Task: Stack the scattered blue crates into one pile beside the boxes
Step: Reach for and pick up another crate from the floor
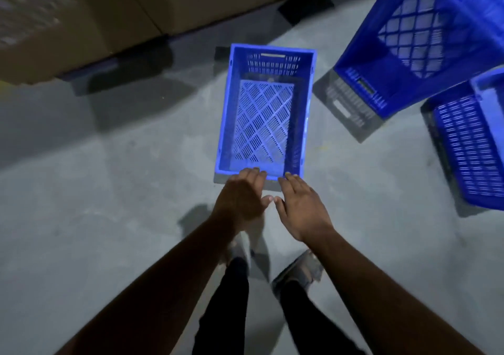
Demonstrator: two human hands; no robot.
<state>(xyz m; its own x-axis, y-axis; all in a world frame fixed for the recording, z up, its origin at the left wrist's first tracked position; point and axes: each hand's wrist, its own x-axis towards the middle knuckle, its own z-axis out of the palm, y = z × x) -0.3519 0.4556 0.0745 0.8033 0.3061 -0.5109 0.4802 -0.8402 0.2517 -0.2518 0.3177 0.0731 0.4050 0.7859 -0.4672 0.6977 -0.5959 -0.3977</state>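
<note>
Head camera looking down at a dim concrete floor (109, 218), and right in the middle there's a blue crate (266, 109) sitting upright with its open top facing up, so you can see the diamond-pattern mesh bottom and the slotted end wall with a handle cutout at the far side. Both hands are down at its near short edge: the left hand (244, 195) has its fingers out fairly straight with the tips on or just over the rim, and the right hand (301, 208) is right beside it doing the same, fingers spread and relaxed, thumbs almost touching each other. Neither hand is wrapped around anything, though it's hard to tell whether the fingertips actually press the rim or just hover at it. Off to the right there's a second crate (425, 41) tipped up on an angle, and a third crate (471, 147) lying just below it at the frame edge, both a bit blurry. Top left are big cardboard boxes (81, 13), with the middle crate near them but not touching. At the bottom you can see the person's dark trousers and a pair of shoes (298, 268) on the floor.
</note>
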